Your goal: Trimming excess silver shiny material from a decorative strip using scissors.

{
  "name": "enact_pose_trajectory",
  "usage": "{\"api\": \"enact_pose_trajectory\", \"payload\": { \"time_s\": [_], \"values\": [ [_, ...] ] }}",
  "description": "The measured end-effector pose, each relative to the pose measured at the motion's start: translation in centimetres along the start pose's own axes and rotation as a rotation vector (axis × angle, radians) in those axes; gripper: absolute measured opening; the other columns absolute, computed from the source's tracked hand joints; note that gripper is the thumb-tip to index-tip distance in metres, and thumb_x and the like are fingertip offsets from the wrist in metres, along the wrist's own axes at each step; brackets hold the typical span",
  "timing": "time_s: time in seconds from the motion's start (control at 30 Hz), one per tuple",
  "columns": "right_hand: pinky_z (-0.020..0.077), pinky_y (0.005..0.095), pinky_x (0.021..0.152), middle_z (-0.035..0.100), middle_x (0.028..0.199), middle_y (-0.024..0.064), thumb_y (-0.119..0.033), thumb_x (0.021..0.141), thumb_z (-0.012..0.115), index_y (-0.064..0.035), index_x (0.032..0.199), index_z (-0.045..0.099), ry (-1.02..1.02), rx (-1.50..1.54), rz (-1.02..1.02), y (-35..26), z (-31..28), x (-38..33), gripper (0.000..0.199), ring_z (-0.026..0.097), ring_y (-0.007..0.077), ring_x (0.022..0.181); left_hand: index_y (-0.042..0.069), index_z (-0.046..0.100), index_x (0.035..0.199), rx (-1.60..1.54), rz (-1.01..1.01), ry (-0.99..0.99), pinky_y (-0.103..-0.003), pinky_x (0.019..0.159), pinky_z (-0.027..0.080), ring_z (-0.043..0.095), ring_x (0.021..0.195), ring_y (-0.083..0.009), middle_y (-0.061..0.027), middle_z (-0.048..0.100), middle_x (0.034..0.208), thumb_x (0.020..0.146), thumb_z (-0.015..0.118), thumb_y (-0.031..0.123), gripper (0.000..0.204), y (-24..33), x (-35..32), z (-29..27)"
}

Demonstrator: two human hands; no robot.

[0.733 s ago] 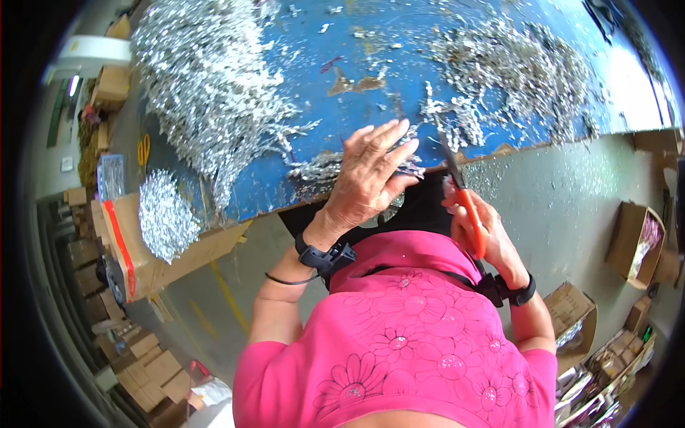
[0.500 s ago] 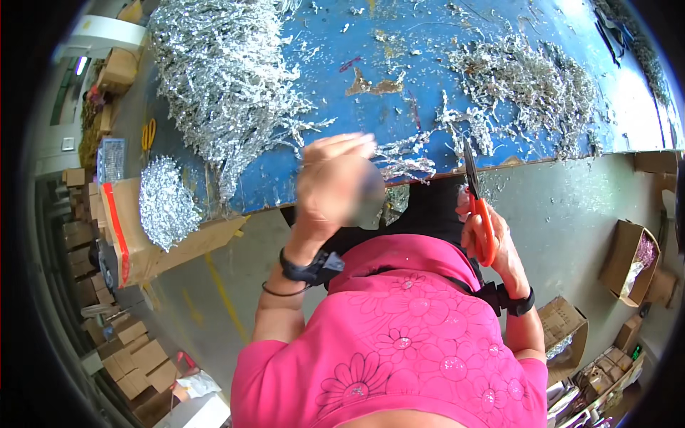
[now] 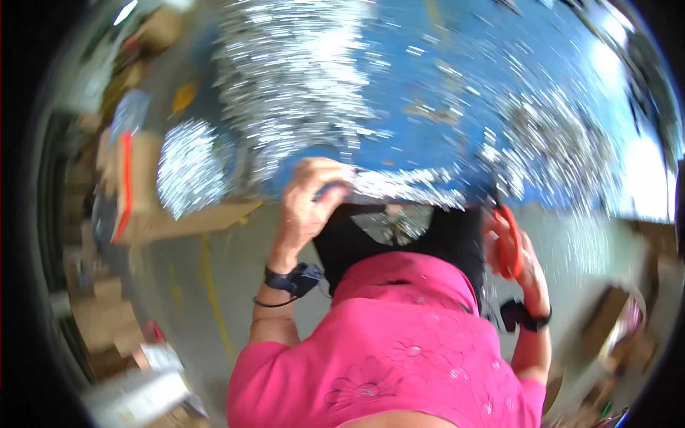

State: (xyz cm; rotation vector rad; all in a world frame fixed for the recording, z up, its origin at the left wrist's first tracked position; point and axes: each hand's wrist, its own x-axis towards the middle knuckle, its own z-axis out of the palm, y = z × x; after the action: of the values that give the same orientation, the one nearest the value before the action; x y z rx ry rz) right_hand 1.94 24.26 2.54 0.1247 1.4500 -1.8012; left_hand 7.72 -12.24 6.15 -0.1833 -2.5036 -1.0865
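Note:
My left hand (image 3: 307, 203) is at the table's front edge, thumb and fingers closed on the left end of a silver glittery sprig (image 3: 407, 185). The sprig stretches to the right along the edge. My right hand (image 3: 524, 260) grips scissors (image 3: 509, 246) by their red-orange handles, the blades pointing away at the edge; blur hides whether the blades are apart. A large heap of silver glittery sprigs (image 3: 292, 78) lies beyond my left hand. Another, duller pile of sprigs (image 3: 564, 143) is on the right of the blue table (image 3: 407, 78).
At the left stands a cardboard box (image 3: 168, 227) with red tape, and a silver glittery bundle (image 3: 191, 167) rests on it. Yellow-handled scissors (image 3: 184, 97) lie behind. More boxes stack at the far left. An open box (image 3: 606, 314) sits on the floor at right.
The view has shifted and blurred. My left hand has drawn back to the table edge and closed on the sprig's end. The scissors remain in my right hand.

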Motion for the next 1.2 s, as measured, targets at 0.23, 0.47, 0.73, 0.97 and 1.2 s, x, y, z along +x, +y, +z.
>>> {"api": "enact_pose_trajectory", "payload": {
  "time_s": [0.23,0.47,0.73,0.97,1.2],
  "values": [
    [0.0376,0.0215,0.037,0.056,0.064,0.0041,-0.055,0.097,0.045,-0.0100,0.110,0.054,0.116,-0.152,-0.031,2.2,-2.9,-0.6,0.048,0.049,0.0109,0.041,0.004,0.064,0.104,-0.886,-0.245,0.379,-0.031,0.082,0.052,0.062,0.093,-0.0184,-0.0072,0.063,0.105,0.086,0.071,0.015,0.022,-5.8,-6.0,-7.8],
    [0.0372,0.0210,0.035,0.058,0.061,0.0059,-0.056,0.098,0.040,-0.0015,0.114,0.052,0.139,-0.109,-0.060,3.9,-4.9,0.4,0.058,0.051,0.0120,0.039,0.004,0.055,0.105,-0.533,-0.488,0.685,-0.032,0.066,0.059,0.071,0.076,-0.0245,-0.0144,0.068,0.093,0.098,0.056,0.016,0.014,-3.8,-4.0,-9.6],
    [0.0432,0.0222,0.040,0.062,0.067,0.0070,-0.058,0.094,0.046,-0.0017,0.117,0.054,0.035,-0.304,-0.135,2.8,-2.8,-0.1,0.061,0.055,0.0127,0.044,-0.001,0.063,0.100,-0.132,-0.364,0.533,-0.022,0.065,0.051,0.063,0.071,-0.0081,-0.0051,0.068,0.081,0.090,0.068,0.010,0.016,-5.8,0.8,-6.4],
    [0.0415,0.0225,0.038,0.062,0.066,0.0101,-0.044,0.099,0.048,0.0000,0.116,0.053,0.040,-0.206,-0.079,3.3,-3.6,-0.3,0.047,0.054,0.0133,0.042,0.001,0.063,0.094,0.022,-0.410,0.548,-0.021,0.058,0.048,0.062,0.067,-0.0065,-0.0036,0.067,0.076,0.088,0.071,0.013,0.015,-9.7,0.5,-5.1],
    [0.0422,0.0225,0.039,0.062,0.069,0.0107,-0.046,0.097,0.049,0.0016,0.119,0.052,0.074,-0.232,-0.036,3.2,-4.0,-0.4,0.052,0.055,0.0143,0.043,0.004,0.064,0.087,0.163,-0.397,0.532,-0.022,0.052,0.044,0.058,0.058,-0.0057,-0.0020,0.065,0.066,0.085,0.075,0.023,0.021,-9.9,0.9,-5.0]
  ]
}}
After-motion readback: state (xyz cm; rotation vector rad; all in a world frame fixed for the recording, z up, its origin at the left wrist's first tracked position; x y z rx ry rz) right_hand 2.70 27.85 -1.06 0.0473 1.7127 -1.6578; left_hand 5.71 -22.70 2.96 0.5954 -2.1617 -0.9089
